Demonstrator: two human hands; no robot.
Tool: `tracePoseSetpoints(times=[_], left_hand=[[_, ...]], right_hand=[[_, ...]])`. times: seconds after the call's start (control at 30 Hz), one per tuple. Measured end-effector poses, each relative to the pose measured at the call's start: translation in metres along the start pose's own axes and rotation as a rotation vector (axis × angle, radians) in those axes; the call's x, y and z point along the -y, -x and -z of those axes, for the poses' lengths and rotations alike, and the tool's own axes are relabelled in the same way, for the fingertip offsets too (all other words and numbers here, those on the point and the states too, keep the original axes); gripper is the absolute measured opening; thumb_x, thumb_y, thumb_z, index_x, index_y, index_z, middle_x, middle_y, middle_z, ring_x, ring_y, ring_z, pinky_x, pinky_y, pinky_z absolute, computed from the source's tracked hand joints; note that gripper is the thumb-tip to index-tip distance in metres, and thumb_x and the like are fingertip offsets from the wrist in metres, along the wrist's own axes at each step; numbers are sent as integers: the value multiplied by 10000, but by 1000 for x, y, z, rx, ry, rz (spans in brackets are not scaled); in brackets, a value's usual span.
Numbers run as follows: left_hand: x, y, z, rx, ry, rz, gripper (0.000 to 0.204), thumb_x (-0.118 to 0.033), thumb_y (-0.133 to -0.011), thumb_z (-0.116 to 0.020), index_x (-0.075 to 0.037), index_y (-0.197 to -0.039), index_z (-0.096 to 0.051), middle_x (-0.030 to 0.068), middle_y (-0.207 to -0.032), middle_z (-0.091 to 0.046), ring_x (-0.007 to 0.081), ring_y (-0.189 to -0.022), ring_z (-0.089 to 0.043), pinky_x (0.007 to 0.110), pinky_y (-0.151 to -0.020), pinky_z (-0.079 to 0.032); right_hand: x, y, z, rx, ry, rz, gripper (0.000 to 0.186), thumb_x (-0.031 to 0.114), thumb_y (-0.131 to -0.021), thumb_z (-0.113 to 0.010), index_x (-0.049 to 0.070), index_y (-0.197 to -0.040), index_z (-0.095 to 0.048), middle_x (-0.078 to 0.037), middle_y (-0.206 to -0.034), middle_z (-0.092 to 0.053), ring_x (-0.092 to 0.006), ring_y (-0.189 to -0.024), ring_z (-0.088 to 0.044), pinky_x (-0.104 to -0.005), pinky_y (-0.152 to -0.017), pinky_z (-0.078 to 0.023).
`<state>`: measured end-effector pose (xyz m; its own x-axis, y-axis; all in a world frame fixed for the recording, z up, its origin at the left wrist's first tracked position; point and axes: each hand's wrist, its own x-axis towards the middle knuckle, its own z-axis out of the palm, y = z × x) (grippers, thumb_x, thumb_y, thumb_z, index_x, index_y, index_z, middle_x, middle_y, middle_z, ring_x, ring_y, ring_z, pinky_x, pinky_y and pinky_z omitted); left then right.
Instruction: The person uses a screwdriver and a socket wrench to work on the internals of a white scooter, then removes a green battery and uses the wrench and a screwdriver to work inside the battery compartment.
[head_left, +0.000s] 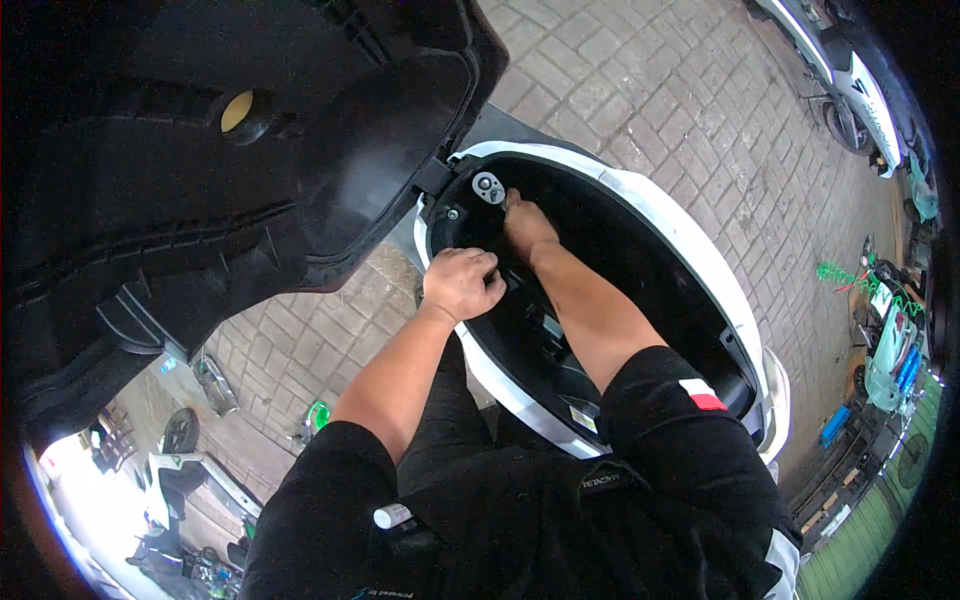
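Note:
A silver ratchet wrench (488,187) has its round head at the far end of the black storage well of a white scooter (640,190). My right hand (528,225) reaches deep into that well, fingers closed round the ratchet's handle, which they mostly hide. A shiny bolt (453,214) shows in the corner beside the ratchet head. Over the well's left rim lies my left hand (463,284), fingers curled inward; whatever they hold, if anything, is hidden. The dark scooter seat (370,150) stands raised on its hinge at the upper left, underside toward me.
Grey paving bricks (620,80) surround the scooter. Other scooter parts (200,480) stand at the lower left, near a green round object (318,415). A white motorcycle (865,110) is at the upper right; a green coiled hose (835,272) hangs at the right.

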<state>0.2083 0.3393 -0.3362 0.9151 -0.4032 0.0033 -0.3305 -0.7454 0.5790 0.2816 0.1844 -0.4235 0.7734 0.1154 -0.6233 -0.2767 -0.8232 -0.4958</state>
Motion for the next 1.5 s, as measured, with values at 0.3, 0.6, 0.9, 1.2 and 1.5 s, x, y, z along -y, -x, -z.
tracePoseSetpoints(times=[0.3, 0.6, 0.9, 1.2, 1.5], left_hand=[[4, -1, -2, -93, -3, -52, 149, -212, -715, -656, -89, -667, -588, 76, -705, -612, 280, -689, -632, 379, -657, -512], [2, 1, 1, -75, 8, -28, 135, -203, -704, -670, -89, -684, -601, 69, -689, -601, 283, -679, -628, 387, -652, -512], [4, 1, -2, -64, 32, -5, 155, -209, -702, -673, -84, -669, -588, 86, -691, -588, 299, -686, -625, 402, -652, -506], [4, 0, -1, -46, 11, -9, 157, -216, -707, -669, -87, -674, -586, 83, -707, -596, 303, -693, -625, 403, -663, -506], [4, -3, 2, 25, -2, 4, 153, -244, -717, -651, -100, -684, -610, 70, -722, -626, 296, -716, -640, 412, -693, -509]], right_hand=[[-33, -40, 1, -79, 99, 308, 271, 80, -926, -367, -25, -1058, -580, -298, -983, -652, -451, -958, -636, -528, -839, -502], [13, 4, -19, -2, 45, -161, 394, 94, -941, -356, 32, -1324, -427, -310, -1109, -626, -449, -1062, -611, -510, -886, -505], [29, 16, -10, -75, -103, -194, 421, 27, -866, -458, -13, -1285, -461, -318, -1110, -623, -453, -1084, -596, -509, -924, -471], [6, 1, 5, 23, -37, 8, 362, 120, -972, -280, -1, -1247, -482, -334, -1147, -602, -454, -1104, -588, -499, -982, -448], [-31, -36, 4, -10, 124, 253, 302, 77, -902, -382, -9, -1125, -566, -314, -1045, -635, -440, -1025, -618, -504, -887, -488]])
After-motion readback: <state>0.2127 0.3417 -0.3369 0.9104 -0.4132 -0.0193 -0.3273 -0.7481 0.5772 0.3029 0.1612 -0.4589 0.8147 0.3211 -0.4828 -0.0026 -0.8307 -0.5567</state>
